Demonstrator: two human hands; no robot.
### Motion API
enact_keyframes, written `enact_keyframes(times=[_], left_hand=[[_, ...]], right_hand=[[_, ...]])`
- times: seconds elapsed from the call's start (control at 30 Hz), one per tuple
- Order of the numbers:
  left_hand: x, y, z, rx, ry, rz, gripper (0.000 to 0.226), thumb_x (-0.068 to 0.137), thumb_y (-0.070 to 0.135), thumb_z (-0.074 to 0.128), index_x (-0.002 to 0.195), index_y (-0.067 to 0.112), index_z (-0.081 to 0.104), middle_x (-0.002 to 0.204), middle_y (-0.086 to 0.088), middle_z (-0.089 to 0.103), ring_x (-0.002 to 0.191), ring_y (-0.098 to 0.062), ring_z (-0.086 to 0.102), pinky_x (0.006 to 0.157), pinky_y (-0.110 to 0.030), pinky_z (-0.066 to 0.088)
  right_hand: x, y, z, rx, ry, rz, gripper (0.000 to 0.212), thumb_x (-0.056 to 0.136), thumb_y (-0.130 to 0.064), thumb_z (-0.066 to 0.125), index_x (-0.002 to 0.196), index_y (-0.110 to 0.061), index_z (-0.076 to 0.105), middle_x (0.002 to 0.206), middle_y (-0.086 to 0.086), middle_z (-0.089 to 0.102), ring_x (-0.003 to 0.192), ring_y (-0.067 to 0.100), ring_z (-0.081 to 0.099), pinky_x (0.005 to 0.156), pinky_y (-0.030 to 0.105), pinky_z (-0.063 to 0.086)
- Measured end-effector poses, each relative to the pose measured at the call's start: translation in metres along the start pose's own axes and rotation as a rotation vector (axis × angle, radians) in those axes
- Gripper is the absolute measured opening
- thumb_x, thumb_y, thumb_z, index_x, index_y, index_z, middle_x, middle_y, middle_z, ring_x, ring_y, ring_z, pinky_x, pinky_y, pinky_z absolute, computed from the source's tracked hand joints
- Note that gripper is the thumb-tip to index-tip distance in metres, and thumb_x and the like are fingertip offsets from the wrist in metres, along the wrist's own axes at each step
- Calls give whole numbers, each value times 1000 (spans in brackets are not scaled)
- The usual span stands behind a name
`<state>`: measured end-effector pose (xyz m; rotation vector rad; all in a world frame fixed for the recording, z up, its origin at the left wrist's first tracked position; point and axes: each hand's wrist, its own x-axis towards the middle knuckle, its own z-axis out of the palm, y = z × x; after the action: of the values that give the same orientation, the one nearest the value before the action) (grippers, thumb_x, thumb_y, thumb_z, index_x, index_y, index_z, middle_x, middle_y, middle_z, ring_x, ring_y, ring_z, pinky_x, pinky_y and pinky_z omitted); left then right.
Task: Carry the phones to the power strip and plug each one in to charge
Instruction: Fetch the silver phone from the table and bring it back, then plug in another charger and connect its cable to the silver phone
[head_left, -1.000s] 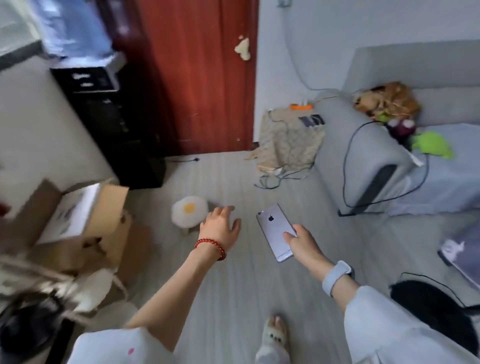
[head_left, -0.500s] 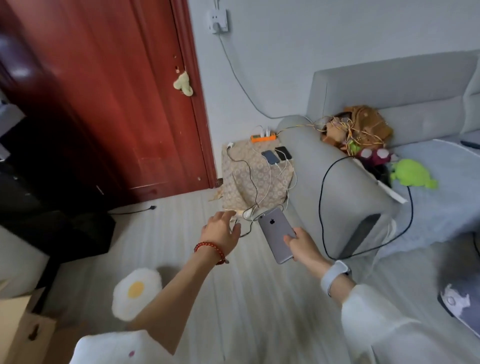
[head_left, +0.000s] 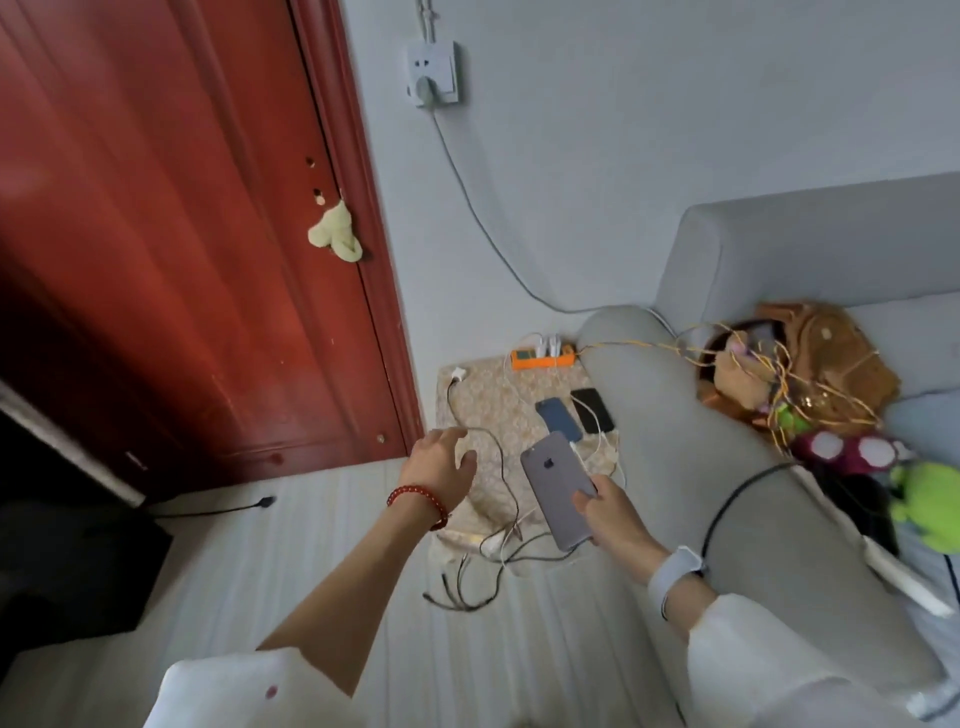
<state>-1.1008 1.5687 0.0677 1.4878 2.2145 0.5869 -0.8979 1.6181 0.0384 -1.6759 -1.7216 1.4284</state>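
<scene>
Above the patterned mat's (head_left: 498, 410) near edge, right hand (head_left: 610, 517) grips the grey phone (head_left: 556, 488) back-up, long axis pointing toward the orange power strip (head_left: 543, 358); left hand (head_left: 439, 462) spread, holding nothing.

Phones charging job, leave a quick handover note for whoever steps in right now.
Right hand grips the silver phone, back up, unplugged. Left hand is open, empty, above the loose cables.
The orange power strip lies on the patterned mat by the sofa. A blue phone and a black phone lie there with white leads running to them.
Left: plug in the silver phone.
</scene>
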Motion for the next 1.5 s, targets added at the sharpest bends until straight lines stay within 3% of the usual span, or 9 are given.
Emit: enact_keyframes(times=[0.23,0.43,0.5,0.6,0.8,1.0,1.13,1.3,1.5], left_hand=[[129,7,15,-46,-66,-75,40,90,26,45,127,12,45,133,-13,48,121,-28,45,103,-43,38],[219,-23,61,-163,-87,-285,40,89,22,46,127,9,44,135,-15,46,124,-28,43,106,-39,36],[255,-31,83,-218,-85,-388,39,89,21,47,127,9,44,135,-16,46,123,-29,44,104,-38,37],[303,-44,117,-313,-93,-556,40,89,21,47,127,9,43,133,-16,48,119,-30,48,100,-38,40],[366,-81,194,-432,-128,-862,44,89,21,47,130,6,38,132,-17,48,119,-31,47,99,-39,39],[409,-133,244,-332,-89,-974,49,88,15,48,133,3,34,138,-22,38,122,-37,42,102,-44,36],[430,-160,269,-240,-60,-1023,53,86,22,50,132,1,34,136,-26,35,122,-41,39,104,-46,34],[445,-175,282,-124,-68,-998,46,82,24,58,119,3,42,124,-24,39,112,-39,42,94,-46,39],[455,-187,279,-23,-87,-1002,41,85,28,57,114,2,46,122,-19,44,111,-35,47,85,-47,44]], right_hand=[[141,-29,-19,31,-13,78,18,93,-8,38,110,-7,45,97,9,50,81,22,47,53,23,34],[269,-20,-13,-53,-140,230,26,88,-1,37,114,1,43,103,17,52,87,30,50,56,28,41],[316,-12,-9,-93,-202,270,23,87,-1,39,109,1,44,104,18,53,87,30,50,63,32,42],[374,0,-1,-181,-257,304,7,84,0,41,86,-7,41,82,10,45,72,24,43,65,33,36],[466,36,39,-297,-398,363,32,86,0,39,64,-19,25,65,4,28,56,18,26,54,28,20],[518,69,88,-306,-500,388,31,88,3,37,68,-19,28,63,4,32,52,16,27,47,24,20],[528,90,106,-359,-447,374,1,88,-5,43,88,-5,43,94,20,56,81,30,52,63,28,36],[534,96,104,-673,-437,281,27,90,-29,47,97,-5,57,105,18,65,97,38,60,76,36,49],[544,81,100,-911,-541,182,35,92,-32,45,99,-1,59,107,19,65,98,38,61,75,36,48]])
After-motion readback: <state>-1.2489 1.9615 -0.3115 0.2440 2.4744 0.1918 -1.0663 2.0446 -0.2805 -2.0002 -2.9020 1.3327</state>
